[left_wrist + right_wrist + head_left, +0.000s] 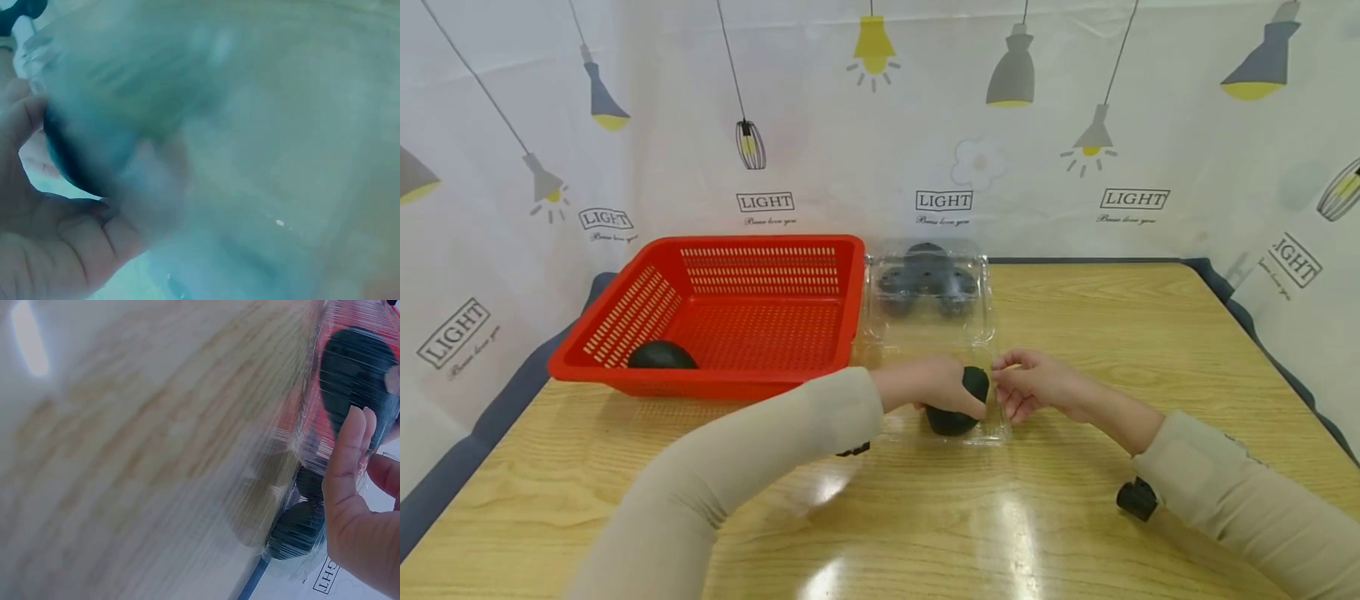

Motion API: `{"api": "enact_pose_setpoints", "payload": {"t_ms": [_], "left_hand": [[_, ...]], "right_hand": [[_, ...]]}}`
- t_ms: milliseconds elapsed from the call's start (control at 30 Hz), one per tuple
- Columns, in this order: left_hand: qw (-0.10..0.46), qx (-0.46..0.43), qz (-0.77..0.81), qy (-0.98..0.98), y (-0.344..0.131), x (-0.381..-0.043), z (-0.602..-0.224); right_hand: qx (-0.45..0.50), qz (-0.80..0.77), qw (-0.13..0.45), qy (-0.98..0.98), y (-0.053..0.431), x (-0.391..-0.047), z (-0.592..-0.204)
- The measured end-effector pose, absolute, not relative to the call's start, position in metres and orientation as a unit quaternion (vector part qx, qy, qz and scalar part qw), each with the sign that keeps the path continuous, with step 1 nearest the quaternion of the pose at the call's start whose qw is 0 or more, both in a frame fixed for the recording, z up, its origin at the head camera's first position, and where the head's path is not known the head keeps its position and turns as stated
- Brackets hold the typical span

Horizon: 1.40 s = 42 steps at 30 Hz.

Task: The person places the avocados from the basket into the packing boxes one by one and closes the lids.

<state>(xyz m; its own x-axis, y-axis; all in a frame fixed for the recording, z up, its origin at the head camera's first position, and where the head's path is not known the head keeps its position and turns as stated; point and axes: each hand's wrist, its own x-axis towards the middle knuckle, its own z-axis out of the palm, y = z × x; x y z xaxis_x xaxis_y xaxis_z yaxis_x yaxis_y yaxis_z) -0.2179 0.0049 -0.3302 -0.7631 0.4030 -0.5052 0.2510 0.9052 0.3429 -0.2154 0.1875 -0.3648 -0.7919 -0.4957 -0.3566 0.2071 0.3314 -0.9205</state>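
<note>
My left hand grips a dark green avocado from above, thumb and fingers around its sides. That avocado is at the near part of a clear plastic clamshell box, whose lid stands open toward the back. At the box's right side is my right hand. In the right wrist view its fingers lie fairly straight by the clear wall, close to the avocado. Dark round avocados show at the far part of the box, through the clear plastic. The left wrist view is blurred.
A red slotted basket stands left of the box, with another avocado in its near left corner. The wooden table ends at a printed curtain behind. A small black device sits under the right sleeve.
</note>
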Motion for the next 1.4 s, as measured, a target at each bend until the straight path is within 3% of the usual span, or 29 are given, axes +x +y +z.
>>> {"api": "enact_pose_setpoints", "payload": {"t_ms": [500, 900, 1167, 1400], "left_hand": [[0.297, 0.161, 0.111, 0.935, 0.012, -0.217, -0.336], [0.251, 0.211, 0.137, 0.935, -0.001, -0.213, -0.316], [0.122, 0.285, 0.077, 0.948, -0.053, -0.246, -0.247], [0.111, 0.203, 0.070, 0.970, -0.138, -0.297, -0.226]], "right_hand": [[-0.090, -0.569, 0.305, 0.758, 0.190, -0.216, -0.367], [-0.087, -0.571, 0.298, 0.760, 0.193, -0.215, -0.370], [-0.093, -0.576, 0.295, 0.756, 0.194, -0.213, -0.371], [-0.085, -0.573, 0.296, 0.760, 0.195, -0.214, -0.374]]}}
